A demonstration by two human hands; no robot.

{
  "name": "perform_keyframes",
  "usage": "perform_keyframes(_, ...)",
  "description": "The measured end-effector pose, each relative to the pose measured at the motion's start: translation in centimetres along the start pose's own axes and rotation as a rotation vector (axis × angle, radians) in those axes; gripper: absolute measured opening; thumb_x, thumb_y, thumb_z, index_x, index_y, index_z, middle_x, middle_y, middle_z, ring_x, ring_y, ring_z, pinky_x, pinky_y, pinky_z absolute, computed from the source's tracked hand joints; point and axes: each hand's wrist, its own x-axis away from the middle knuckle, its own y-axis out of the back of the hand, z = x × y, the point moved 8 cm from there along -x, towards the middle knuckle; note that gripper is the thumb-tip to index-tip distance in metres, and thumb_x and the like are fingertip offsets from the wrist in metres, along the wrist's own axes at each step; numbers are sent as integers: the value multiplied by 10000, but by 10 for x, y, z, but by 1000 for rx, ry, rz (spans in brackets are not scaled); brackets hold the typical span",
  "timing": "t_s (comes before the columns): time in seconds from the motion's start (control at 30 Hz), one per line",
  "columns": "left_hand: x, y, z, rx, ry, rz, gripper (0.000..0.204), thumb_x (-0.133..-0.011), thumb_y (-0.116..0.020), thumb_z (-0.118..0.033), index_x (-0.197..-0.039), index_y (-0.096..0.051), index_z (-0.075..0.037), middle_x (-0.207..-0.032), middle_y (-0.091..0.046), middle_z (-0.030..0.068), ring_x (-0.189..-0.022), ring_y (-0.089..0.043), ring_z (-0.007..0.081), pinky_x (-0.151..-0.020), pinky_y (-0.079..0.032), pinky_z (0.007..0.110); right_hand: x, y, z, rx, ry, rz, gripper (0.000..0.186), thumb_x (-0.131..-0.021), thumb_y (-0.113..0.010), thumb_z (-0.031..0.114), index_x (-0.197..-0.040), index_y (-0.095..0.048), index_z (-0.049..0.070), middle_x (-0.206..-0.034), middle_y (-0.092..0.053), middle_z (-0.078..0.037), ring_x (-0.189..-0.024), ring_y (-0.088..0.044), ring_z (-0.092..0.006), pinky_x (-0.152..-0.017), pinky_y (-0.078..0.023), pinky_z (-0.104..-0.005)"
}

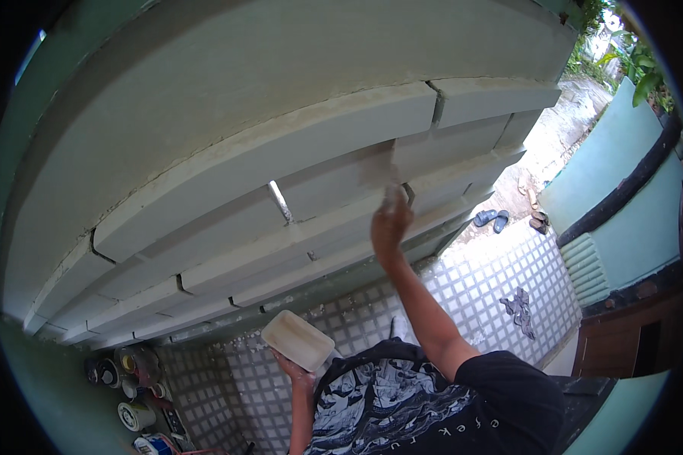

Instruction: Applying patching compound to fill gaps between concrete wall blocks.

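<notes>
Right hand point(389, 222) raised against the pale green stepped plaster wall point(281, 152), fingers closed on a small flat tool point(393, 176), blurred and hard to make out, its end touching the wall. Left hand point(294, 371) low, fingers partly hidden beneath a white rectangular plastic tray point(297, 340), gripping its underside. Paint tins point(133, 394) at lower left, partly cut off by the rim.
</notes>
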Motion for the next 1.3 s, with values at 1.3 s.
perform_keyframes(1.3, 0, 8, -8, -25, -36, -50, 573, -904, -340, -588, -1327, -399, -206, -1274, -512, 40, -1125, -540, 287, -910, -477, 495, 37, -8, 56, -286, 33, 339, 481, -755, -446, -88, -1224, -511, 0, -1193, -571, -194, -1026, -600, -341, -877, -481, -382)
